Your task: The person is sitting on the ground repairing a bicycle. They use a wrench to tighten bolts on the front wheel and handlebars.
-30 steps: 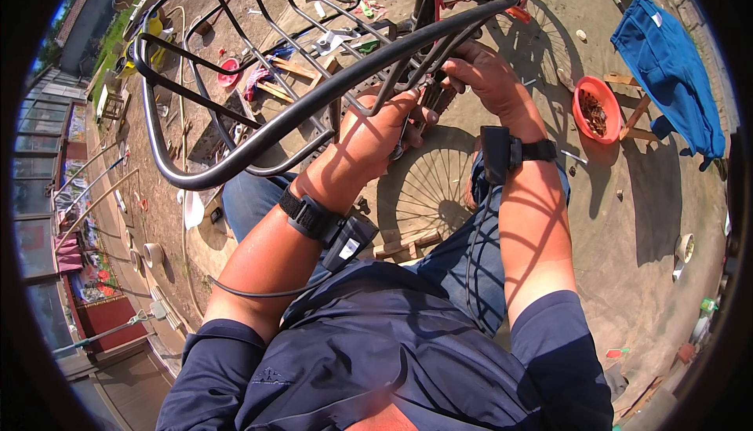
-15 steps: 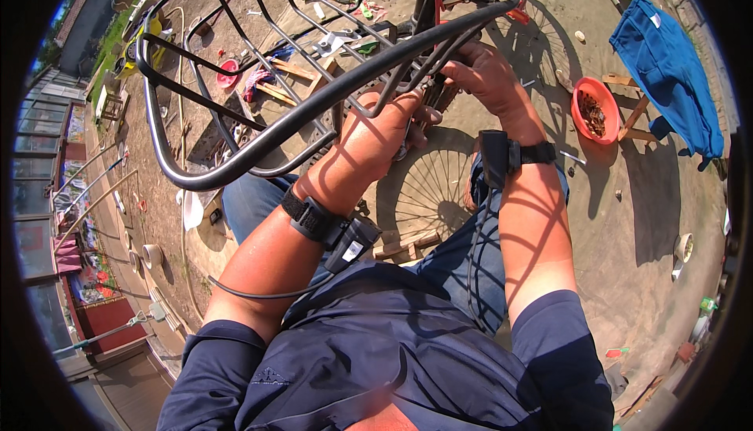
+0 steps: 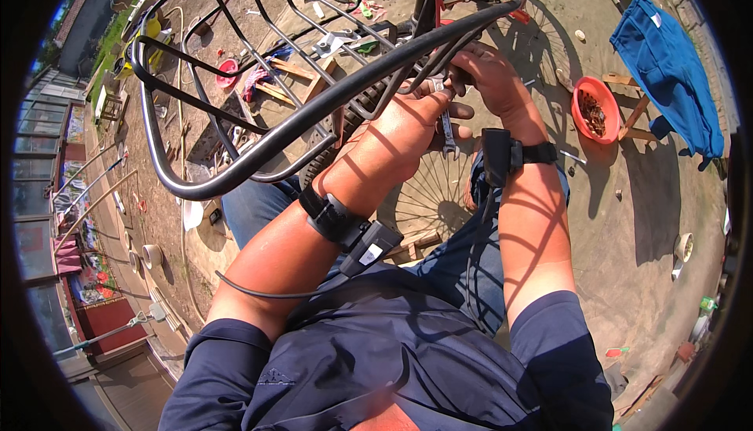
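A silver open-ended wrench (image 3: 449, 130) sticks out of my left hand (image 3: 412, 121), whose fingers are closed around it. Just to the right, my right hand (image 3: 492, 78) is bent at the black tubes, thumb and fingers drawn in near the wrench's upper end. What its fingertips grip is hidden. Over both hands arches a black tubular metal rack (image 3: 314, 90), part of a cycle. A knobbly tyre (image 3: 318, 160) shows partly beneath the rack, beside my left wrist.
Right of my hands, an orange-red bowl (image 3: 594, 105) holds small rusty parts. Beyond it, blue cloth (image 3: 667, 70) drapes a wooden stool (image 3: 634, 117). Tools and scraps litter the ground beyond the rack, near a red dish (image 3: 227, 72). Wood pieces (image 3: 416, 243) lie between my legs.
My left hand has shifted right, closer to my right hand, and the wrench has come into sight. The rack has tilted slightly; my right hand is almost where it was.
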`<action>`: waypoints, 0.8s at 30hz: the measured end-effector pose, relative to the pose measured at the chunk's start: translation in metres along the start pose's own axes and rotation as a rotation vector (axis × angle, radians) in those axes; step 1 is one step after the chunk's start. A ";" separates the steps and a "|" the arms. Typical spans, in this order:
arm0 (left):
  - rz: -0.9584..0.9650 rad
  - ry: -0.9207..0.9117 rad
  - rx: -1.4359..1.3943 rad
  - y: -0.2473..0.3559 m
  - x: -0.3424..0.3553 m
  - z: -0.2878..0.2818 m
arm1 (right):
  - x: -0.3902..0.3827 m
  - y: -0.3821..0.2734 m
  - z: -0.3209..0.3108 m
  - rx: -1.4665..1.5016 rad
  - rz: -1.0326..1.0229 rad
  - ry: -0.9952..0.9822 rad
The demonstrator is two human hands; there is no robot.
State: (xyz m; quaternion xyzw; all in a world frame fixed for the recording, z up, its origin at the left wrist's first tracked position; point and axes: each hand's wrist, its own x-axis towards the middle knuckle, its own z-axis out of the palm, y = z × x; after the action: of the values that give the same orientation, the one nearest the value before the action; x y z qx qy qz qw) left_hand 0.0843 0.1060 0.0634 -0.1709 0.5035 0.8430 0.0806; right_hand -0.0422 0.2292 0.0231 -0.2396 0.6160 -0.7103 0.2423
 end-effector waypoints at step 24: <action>0.126 0.111 0.300 0.017 0.006 -0.033 | 0.005 0.006 -0.009 0.110 0.044 -0.046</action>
State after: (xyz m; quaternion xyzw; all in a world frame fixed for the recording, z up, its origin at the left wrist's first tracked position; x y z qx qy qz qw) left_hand 0.0804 0.0691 0.0608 -0.1712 0.6370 0.7512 0.0244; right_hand -0.0508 0.2321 0.0166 -0.2285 0.5754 -0.7318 0.2849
